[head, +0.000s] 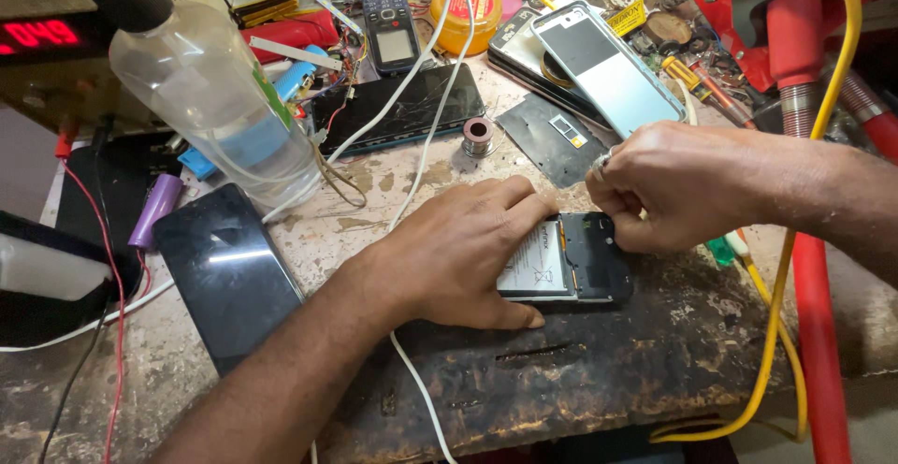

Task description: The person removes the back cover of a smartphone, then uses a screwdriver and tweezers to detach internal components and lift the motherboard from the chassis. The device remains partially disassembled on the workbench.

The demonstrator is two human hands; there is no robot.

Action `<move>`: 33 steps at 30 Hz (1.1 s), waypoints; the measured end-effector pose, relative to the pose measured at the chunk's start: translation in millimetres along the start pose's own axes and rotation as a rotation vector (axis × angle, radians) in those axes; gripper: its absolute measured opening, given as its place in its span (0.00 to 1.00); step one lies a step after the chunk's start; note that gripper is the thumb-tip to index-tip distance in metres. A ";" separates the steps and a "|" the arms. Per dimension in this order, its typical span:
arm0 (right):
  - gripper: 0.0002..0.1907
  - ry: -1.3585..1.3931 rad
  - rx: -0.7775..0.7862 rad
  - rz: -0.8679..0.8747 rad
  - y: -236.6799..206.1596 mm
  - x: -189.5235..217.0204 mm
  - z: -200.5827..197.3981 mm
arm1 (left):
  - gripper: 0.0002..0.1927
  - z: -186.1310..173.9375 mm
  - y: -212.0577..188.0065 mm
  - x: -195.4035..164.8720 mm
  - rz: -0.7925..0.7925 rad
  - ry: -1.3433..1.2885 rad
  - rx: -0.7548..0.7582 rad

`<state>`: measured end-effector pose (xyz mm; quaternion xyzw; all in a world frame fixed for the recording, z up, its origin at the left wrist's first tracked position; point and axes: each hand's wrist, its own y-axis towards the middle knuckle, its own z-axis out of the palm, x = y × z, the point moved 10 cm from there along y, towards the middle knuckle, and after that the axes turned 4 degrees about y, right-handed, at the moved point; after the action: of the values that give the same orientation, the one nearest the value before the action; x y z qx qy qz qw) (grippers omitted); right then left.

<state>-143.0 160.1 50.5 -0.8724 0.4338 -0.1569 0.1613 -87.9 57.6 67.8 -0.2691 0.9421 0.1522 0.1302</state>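
Phone (571, 263) opened, flat, long axis left-right; left hand (458, 253) presses it, right hand (678, 183) pinches right end.

Meter display (37, 34): sat at the far left edge, a dark panel with glowing red digits.
Bottle label (273, 93): a narrow green strip ran down the side of the clear plastic bottle lying tilted at upper left.
Keypad phone screen (395, 46): small, grey, unlit, at the top centre.
Cracked screen (407, 108): black, flat, lay under white cables.
Dark screen (227, 272): black, glossy, lay at lower left.
Round tin label (478, 4): red and yellow, at the top.
Battery label (534, 265): white with grey print, beside the left hand (463, 253).
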 end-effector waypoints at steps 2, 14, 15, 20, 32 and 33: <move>0.09 0.076 0.053 0.120 0.4 -10.1 4.8 | 0.50 -0.7 0.1 -0.6 0.003 0.013 -0.007; 0.07 -0.107 -0.076 -0.206 6.5 27.1 2.3 | 0.46 10.5 -0.3 4.4 -0.085 0.032 0.130; 0.09 -0.008 -0.010 -0.021 8.6 8.7 6.0 | 0.46 8.7 -1.4 4.6 -0.080 0.032 0.121; 0.09 0.345 0.023 0.366 -0.8 -29.8 23.1 | 0.44 7.4 -1.0 3.7 -0.069 0.041 0.114; 0.18 0.054 -0.208 0.528 -57.7 -65.6 23.6 | 0.49 10.9 -3.5 11.0 -0.171 0.053 0.180; 0.21 0.114 -0.185 0.573 -62.2 -62.7 34.2 | 0.51 11.6 -3.5 12.1 -0.186 0.061 0.190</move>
<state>-120.9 251.3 37.3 -0.7154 0.6830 -0.1136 0.0940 -94.1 53.2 52.4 -0.3464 0.9267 0.0412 0.1400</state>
